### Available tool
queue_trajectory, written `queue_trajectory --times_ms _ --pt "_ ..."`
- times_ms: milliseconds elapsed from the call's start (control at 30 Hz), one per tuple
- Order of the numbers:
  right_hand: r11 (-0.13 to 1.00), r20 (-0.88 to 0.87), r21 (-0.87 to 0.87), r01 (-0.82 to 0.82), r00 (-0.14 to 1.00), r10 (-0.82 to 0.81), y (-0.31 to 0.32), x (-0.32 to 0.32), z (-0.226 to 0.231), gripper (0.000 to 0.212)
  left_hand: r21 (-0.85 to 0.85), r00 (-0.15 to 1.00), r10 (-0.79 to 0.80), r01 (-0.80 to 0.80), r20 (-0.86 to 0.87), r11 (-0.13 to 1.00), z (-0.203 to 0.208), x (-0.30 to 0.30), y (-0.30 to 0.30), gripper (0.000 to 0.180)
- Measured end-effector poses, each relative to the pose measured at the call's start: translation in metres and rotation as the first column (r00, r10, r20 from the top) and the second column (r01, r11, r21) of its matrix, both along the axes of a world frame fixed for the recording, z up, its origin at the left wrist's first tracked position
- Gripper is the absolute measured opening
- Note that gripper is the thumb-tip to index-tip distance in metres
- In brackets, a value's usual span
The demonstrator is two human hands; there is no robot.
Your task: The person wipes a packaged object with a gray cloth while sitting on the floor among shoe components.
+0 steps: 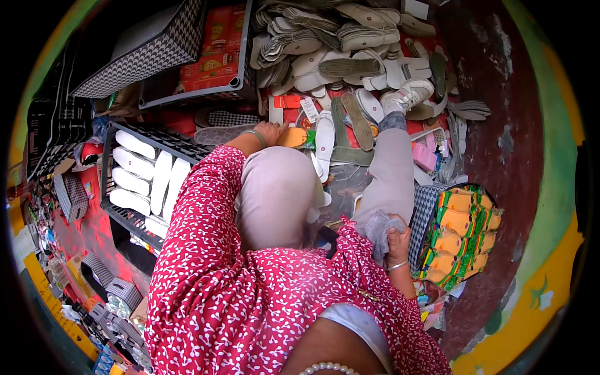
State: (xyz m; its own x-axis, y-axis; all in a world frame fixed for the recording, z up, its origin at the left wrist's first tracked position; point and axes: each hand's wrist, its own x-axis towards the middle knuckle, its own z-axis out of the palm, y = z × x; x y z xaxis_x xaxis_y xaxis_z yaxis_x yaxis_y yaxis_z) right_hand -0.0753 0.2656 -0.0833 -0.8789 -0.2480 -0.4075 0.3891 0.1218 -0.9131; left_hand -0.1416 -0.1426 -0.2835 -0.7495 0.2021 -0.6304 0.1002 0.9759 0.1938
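Note:
My left hand [271, 132] reaches past my bent knee, its fingers closed at the near end of an orange insole [292, 137]; a bit of green shows at the insole's far end. Beside this hand lies a grey shoe sole-shaped piece [222, 134]. By my right thigh, my right hand [398, 242] grips a crumpled grey cloth [377, 232], fingers wrapped round it. A white insole [324, 142] and an olive insole [357, 120] lie on the floor ahead of my knees.
White insoles fill a black crate [119, 215] at left. Stacked insoles [369, 37] pile up at the back. A checked basket [425, 212] of packed orange insoles [459, 228] stands at right. Behind the crate sits a grey-rimmed bin [234, 84] with red packages [215, 37]. A pink box [425, 156] lies nearby.

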Motion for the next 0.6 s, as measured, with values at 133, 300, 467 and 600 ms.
queue_trajectory --times_ms 133,300,467,600 --pt "1.000 -0.023 0.010 -0.011 1.000 0.012 -0.004 -0.003 0.004 0.051 -0.002 0.990 -0.090 0.090 0.109 0.996 -0.019 0.001 -0.001 0.095" --pt "0.999 -0.027 0.034 -0.013 1.000 0.014 -0.007 0.002 0.006 0.046 0.250 0.990 0.137 -0.139 0.025 0.958 -0.015 0.011 -0.009 0.083" --pt "0.996 -0.081 0.076 -0.056 0.995 0.062 -0.006 0.002 0.000 0.035 0.679 0.888 0.430 -0.418 0.165 0.604 -0.020 0.013 -0.021 0.068" --pt "0.996 -0.122 0.062 -0.060 0.990 0.067 -0.011 0.002 0.002 0.024 0.765 0.699 0.440 -0.643 0.563 0.043 0.047 0.001 -0.021 0.064"
